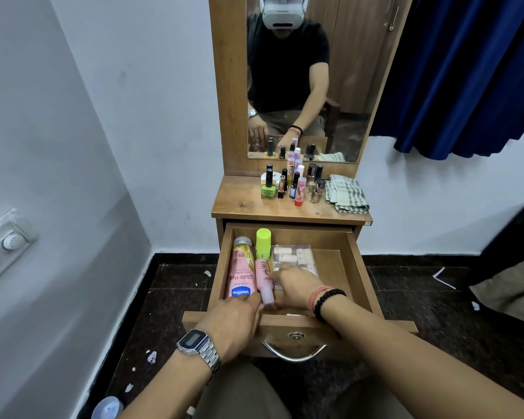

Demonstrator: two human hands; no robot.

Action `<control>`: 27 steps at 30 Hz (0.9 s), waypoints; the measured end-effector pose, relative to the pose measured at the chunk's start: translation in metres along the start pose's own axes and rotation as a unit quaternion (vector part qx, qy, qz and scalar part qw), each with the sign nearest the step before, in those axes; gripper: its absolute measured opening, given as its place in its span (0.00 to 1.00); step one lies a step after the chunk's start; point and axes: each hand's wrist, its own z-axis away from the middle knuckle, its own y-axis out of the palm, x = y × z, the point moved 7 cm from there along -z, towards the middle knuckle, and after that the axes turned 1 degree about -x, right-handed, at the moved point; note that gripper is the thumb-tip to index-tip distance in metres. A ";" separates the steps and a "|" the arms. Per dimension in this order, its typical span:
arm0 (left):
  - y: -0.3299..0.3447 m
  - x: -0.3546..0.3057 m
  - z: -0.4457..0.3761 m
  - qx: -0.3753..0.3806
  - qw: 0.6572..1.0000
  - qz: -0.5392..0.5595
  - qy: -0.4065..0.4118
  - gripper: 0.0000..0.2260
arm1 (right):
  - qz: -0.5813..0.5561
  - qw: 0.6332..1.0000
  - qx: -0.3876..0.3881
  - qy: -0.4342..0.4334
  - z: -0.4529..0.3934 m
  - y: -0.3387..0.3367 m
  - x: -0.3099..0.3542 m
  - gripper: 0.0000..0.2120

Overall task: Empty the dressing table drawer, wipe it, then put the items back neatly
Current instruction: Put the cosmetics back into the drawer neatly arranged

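Note:
The wooden drawer (350,267) stands pulled out. Along its left side lies a pink Vaseline lotion bottle (239,272). Beside it lies a slimmer pink bottle (264,282) with a neon green-capped bottle (263,241) behind it. A clear packet of small pale items (294,257) lies in the middle. My left hand (233,322) reaches over the drawer front, fingertips at the near end of the slim pink bottle. My right hand (297,287) rests on the packet, touching the same bottle from the right. Whether either hand grips anything is hidden.
On the table top (242,204) stand several nail polish bottles (291,184) and a folded checked cloth (347,193). A mirror (303,77) rises behind. A blue curtain (466,71) hangs at right, a white wall is at left, and the dark floor has scraps.

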 end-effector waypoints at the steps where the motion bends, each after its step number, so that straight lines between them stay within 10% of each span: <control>1: 0.000 0.000 0.000 0.000 1.000 0.000 0.000 0.12 | 0.005 1.000 -0.002 -0.003 0.000 0.000 0.000 0.25; 19: 0.006 0.004 -0.002 -0.010 1.000 -0.005 0.018 0.22 | 0.009 0.999 -0.033 -0.006 0.004 -0.009 -0.009 0.28; 27: 0.002 0.004 -0.001 -0.022 0.999 0.040 0.015 0.15 | -0.053 0.970 -0.234 0.033 0.020 -0.106 -0.058 0.16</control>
